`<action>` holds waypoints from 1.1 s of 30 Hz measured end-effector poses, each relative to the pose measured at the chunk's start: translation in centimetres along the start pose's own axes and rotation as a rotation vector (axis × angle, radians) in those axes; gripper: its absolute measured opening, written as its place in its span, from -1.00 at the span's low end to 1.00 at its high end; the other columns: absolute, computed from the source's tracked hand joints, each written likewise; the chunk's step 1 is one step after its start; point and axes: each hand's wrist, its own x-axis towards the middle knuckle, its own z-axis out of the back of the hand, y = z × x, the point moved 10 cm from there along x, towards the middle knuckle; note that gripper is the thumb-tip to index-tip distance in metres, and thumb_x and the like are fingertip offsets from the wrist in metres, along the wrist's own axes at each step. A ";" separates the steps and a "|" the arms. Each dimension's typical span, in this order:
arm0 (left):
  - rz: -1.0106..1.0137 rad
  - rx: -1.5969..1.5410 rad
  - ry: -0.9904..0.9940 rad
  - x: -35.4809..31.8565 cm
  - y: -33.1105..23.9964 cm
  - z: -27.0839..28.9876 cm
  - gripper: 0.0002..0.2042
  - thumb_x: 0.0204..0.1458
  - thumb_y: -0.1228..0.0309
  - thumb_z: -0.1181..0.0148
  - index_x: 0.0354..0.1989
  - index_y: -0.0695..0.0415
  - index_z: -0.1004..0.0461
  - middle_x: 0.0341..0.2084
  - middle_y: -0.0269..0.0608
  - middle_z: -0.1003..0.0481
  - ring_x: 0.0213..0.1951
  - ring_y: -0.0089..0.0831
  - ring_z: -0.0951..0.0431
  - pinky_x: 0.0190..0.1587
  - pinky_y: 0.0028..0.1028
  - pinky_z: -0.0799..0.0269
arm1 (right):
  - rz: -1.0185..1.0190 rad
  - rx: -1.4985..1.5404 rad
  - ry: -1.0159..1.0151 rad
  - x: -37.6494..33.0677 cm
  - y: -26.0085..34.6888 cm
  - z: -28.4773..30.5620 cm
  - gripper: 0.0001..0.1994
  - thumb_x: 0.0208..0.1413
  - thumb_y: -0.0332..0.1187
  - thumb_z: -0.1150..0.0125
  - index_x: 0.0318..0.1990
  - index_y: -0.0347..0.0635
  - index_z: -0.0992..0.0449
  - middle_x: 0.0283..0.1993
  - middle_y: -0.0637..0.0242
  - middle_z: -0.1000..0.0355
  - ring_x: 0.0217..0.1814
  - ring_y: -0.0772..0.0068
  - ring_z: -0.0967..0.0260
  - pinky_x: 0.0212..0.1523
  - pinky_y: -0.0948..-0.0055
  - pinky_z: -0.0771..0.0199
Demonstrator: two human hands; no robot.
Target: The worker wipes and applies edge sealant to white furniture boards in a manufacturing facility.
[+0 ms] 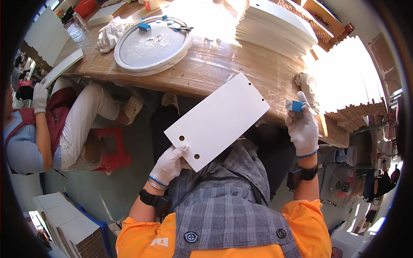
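Flat white rectangular board with small round holes [218,120] held at its near corner by the gloved left hand [168,165], long side slanted up-right over the brown tabletop [206,69] edge, small blue block [296,105] pinched tight in the gloved right hand [303,129]

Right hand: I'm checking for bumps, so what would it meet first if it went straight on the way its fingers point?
Probably the crumpled glove on the table edge, just beyond the right hand and its blue block; depth is unclear.

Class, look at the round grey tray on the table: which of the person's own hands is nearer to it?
Left. The left hand grips the white panel's lower corner, below the tray. The right hand, holding a blue block, is farther off by the table's right end.
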 end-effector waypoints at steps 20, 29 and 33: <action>0.164 -0.204 0.361 1.5 1.7 -0.2 -0.47 0.11 0.30 -0.19 0.21 0.20 -0.17 0.03 -0.08 -0.37 0.05 -0.16 -0.45 -0.03 -0.04 -0.50 | 0.368 -1.270 0.662 3.4 -11.6 -29.2 -0.52 0.04 -0.30 -0.23 0.15 -0.18 -0.35 0.17 0.05 -0.28 0.18 0.14 -0.28 0.18 0.32 -0.29; 0.168 -0.151 0.438 1.1 2.7 -0.1 -0.42 0.11 0.18 -0.17 0.23 0.21 -0.18 0.03 -0.08 -0.41 0.05 -0.22 -0.47 0.02 -0.14 -0.46 | 0.614 -1.832 0.839 9.5 -22.7 -34.5 -0.19 0.03 0.07 -0.14 0.36 -0.14 -0.03 0.46 0.00 0.19 0.47 -0.08 0.19 0.40 0.14 0.07; 0.171 -0.211 0.475 1.2 2.6 -0.4 -0.31 0.06 0.25 -0.24 0.31 0.16 -0.05 0.14 -0.13 -0.30 0.19 -0.27 -0.29 0.21 -0.20 -0.24 | 0.747 -1.988 0.842 7.9 -21.0 -35.2 -0.17 0.03 0.19 -0.08 0.36 -0.12 -0.07 0.44 -0.04 0.10 0.48 -0.16 0.26 0.43 0.13 0.22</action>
